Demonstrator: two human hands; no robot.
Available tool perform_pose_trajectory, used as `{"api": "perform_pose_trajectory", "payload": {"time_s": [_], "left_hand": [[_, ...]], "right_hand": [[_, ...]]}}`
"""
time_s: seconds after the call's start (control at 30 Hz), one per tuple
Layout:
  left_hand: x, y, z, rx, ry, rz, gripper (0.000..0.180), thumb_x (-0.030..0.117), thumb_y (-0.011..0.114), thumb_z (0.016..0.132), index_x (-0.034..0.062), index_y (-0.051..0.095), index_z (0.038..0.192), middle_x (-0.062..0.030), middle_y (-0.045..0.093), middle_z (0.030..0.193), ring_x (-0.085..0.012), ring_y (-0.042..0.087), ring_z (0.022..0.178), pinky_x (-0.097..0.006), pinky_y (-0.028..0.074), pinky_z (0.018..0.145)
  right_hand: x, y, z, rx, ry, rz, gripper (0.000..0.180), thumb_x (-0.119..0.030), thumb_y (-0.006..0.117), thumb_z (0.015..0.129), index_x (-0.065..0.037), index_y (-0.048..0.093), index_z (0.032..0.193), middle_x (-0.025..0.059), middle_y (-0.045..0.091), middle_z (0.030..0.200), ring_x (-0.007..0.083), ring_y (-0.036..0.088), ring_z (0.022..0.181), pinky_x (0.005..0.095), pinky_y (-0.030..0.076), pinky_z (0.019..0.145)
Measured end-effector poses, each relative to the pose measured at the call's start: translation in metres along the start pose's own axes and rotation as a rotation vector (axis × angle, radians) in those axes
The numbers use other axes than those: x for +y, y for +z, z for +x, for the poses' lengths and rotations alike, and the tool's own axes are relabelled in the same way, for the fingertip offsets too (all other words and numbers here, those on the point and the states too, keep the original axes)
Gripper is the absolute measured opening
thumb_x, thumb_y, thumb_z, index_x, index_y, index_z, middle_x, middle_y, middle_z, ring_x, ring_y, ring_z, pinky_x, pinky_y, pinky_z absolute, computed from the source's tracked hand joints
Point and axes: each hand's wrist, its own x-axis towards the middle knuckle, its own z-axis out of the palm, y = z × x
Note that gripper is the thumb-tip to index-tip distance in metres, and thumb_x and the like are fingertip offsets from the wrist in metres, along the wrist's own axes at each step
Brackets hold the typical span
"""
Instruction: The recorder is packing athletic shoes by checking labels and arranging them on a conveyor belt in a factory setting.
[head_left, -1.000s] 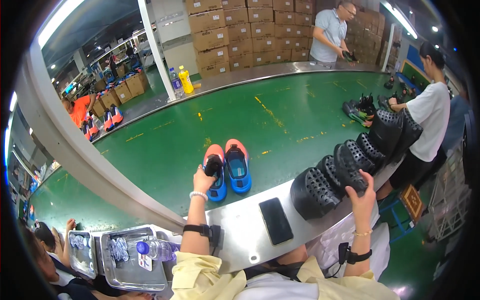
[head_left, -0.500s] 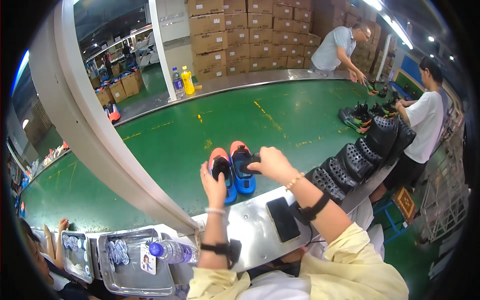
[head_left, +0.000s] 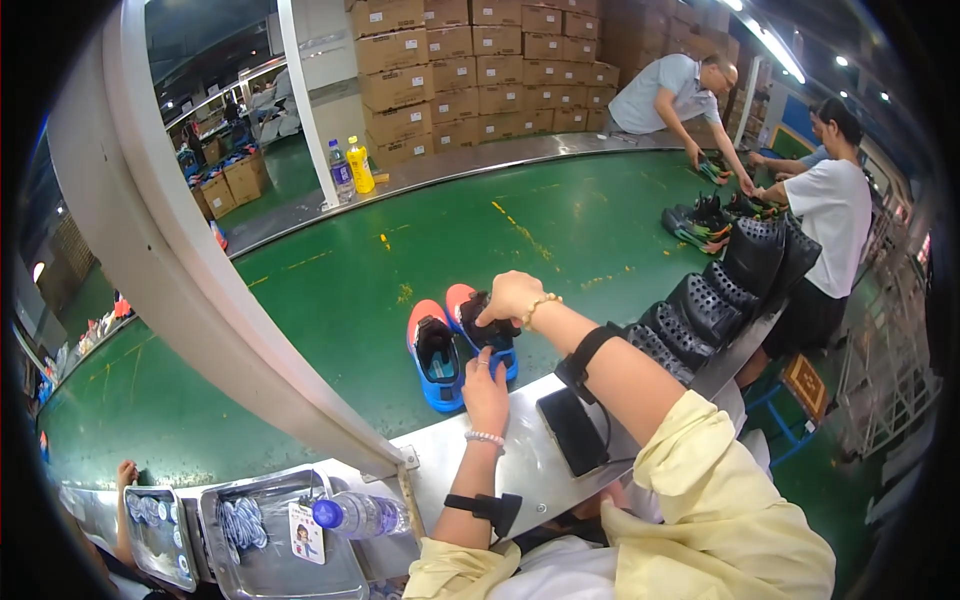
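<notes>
1. Shoes: pair of blue shoes w/ orange-pink heels, side by side on green conveyor belt (head_left: 300, 330), close to its near metal edge (head_left: 520, 470). Left shoe (head_left: 433, 352) sits untouched; right shoe (head_left: 487, 330) is the one in hand.
2. Right hand (head_left: 510, 298) reaches over from above, fingers curled down on the dark tongue/opening of right shoe. Grip reads as closed on the shoe's upper; can't tell how far the fingers go inside.
3. Left hand (head_left: 486, 388) rests upright just behind the pair, fingertips touching or nearly touching the toe end of right shoe. Fingers together, not wrapped round anything.
4. Our judgement on doing it well: keep left hand as a stop at the toe so the shoe doesn't slide on the belt while right hand works the opening. Pull tongue straight, not sideways, else the shoe tips into its mate.
5. We'd keep the pair parallel and touching-close, so they stay a matched set.
6. Around: dark phone (head_left: 570, 432) flat on metal edge, right by the forearm; watch the sleeve doesn't sweep it.
7. Row of black perforated moulds (head_left: 705, 305) runs along the edge to the right.
8. Metal trays (head_left: 270, 545) w/ small parts and water bottle (head_left: 355, 514) lower left, well apart.
9. Two other people work at far end of belt on more shoes (head_left: 700, 220).
</notes>
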Motion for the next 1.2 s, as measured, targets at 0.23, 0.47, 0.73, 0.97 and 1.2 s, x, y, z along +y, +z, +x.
{"api": "perform_pose_trajectory", "payload": {"time_s": [0.23,0.47,0.73,0.97,1.2], "left_hand": [[-0.011,0.017,0.0,0.068,0.102,-0.016,0.041,0.013,0.065,0.085,0.0051,0.054,0.124,-0.0215,0.041,0.141,-0.0402,0.054,0.115,-0.043,0.045,0.096],[-0.02,0.011,0.002,-0.016,-0.08,-0.155,0.043,0.01,0.069,0.081,0.0019,0.056,0.121,-0.0216,0.044,0.141,-0.0363,0.056,0.117,-0.037,0.048,0.09],[-0.02,0.014,0.003,-0.003,-0.081,-0.198,0.042,0.008,0.069,0.08,0.0011,0.056,0.12,-0.0202,0.046,0.14,-0.0347,0.055,0.118,-0.037,0.048,0.09],[-0.046,0.015,0.006,0.053,-0.091,-0.403,0.049,0.001,0.065,0.078,-0.0016,0.051,0.125,-0.0184,0.05,0.136,-0.0337,0.049,0.124,-0.039,0.038,0.104],[-0.017,0.02,-0.002,0.024,-0.085,-0.347,0.044,0.0,0.063,0.081,-0.0019,0.052,0.124,-0.0165,0.056,0.126,-0.0286,0.055,0.113,-0.034,0.041,0.098]], "right_hand": [[0.005,0.08,0.014,0.423,-0.14,-0.011,0.033,-0.031,0.082,0.067,-0.005,0.073,0.085,0.0151,0.07,0.086,0.0297,0.07,0.085,0.0382,0.058,0.074],[-0.008,0.113,0.042,0.334,-0.029,0.068,0.024,-0.022,0.077,0.07,-0.002,0.072,0.083,0.0182,0.07,0.085,0.0318,0.07,0.083,0.0392,0.058,0.075],[-0.006,0.133,0.063,0.415,-0.093,0.056,0.015,-0.009,0.059,0.08,-0.002,0.072,0.081,0.0189,0.07,0.085,0.0325,0.07,0.082,0.04,0.058,0.072],[-0.035,0.141,0.052,0.462,-0.026,0.215,0.012,-0.011,0.063,0.075,-0.003,0.071,0.077,0.021,0.069,0.085,0.034,0.07,0.082,0.0412,0.058,0.072],[-0.01,0.141,0.055,0.469,-0.052,0.362,0.016,-0.014,0.058,0.081,-0.003,0.069,0.086,0.0208,0.069,0.088,0.0343,0.069,0.083,0.0428,0.057,0.072]]}}
